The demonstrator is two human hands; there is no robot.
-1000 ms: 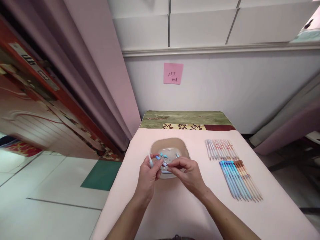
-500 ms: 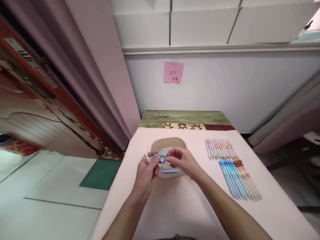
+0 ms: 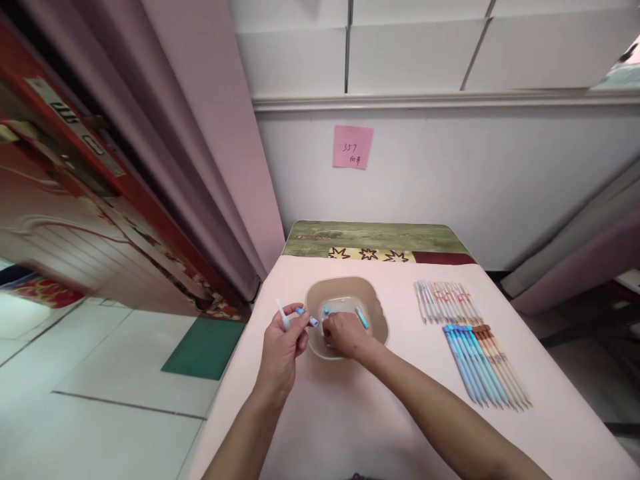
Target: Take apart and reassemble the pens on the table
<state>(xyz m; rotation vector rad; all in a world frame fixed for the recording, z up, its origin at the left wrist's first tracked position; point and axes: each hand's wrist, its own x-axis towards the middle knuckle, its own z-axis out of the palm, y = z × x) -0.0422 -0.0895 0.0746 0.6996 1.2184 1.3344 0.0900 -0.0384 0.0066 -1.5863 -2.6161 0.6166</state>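
Observation:
My left hand (image 3: 283, 343) is closed at the left rim of a beige plastic bowl (image 3: 379, 303). Between its fingers are a blue patterned pen barrel piece (image 3: 307, 317) and a thin whitish pen part with a pale blue lower end (image 3: 284, 317). My right hand (image 3: 345, 333) reaches down into the bowl with fingers curled together; its fingertips are partly hidden, so what they pinch does not show. Inside the bowl lie a turquoise pen piece (image 3: 361, 318) to the right of that hand and a small turquoise cap (image 3: 327, 309) behind it.
Blue and brown-topped pens (image 3: 483, 363) lie in a row on the right of the pink-covered table (image 3: 400, 427). Behind them is a row of clear patterned pen barrels (image 3: 447, 302). A pink note (image 3: 353, 147) hangs on the wall, and a curtain (image 3: 210, 133) stands at left.
My right hand has moved away from my left hand and down into the bowl. My left hand has shifted slightly left, still holding the pen parts. The view has moved a little.

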